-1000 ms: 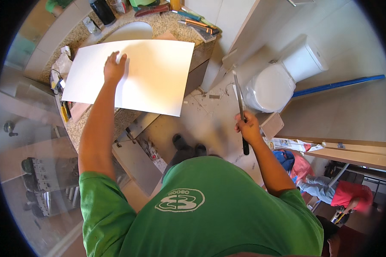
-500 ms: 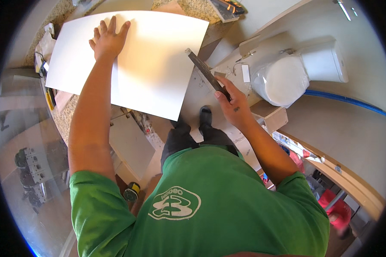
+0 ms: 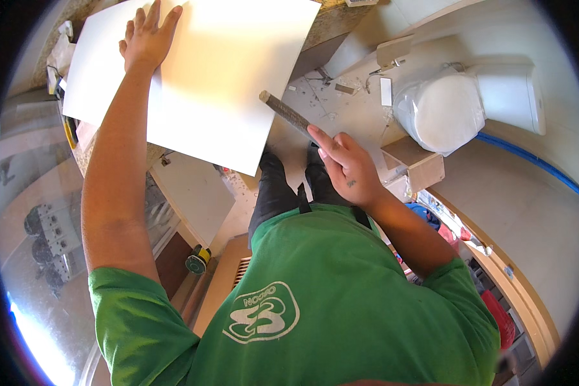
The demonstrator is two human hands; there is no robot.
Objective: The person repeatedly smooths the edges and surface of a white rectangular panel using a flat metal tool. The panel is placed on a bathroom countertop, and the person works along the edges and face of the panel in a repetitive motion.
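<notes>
While left hand (image 3: 147,40) sits splayed on a white panel (image 3: 228,83) (11 o'clock), right hand (image 3: 350,166) (2 o'clock) clutches a dark bar (image 3: 288,116).

I can't see the near end of the narrow, dark grey bar (image 3: 287,114) inside the right hand (image 3: 350,168), nor, beyond the left hand (image 3: 148,43), the cut-off far edge of the white rectangular panel (image 3: 228,83).

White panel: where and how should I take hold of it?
Probably hold the white panel by its near edge, toward the right corner, coming from the person's side and pinching top and underside: it is flat and thin, and that corner juts out toward the legs. The left hand lies spread on top.
</notes>
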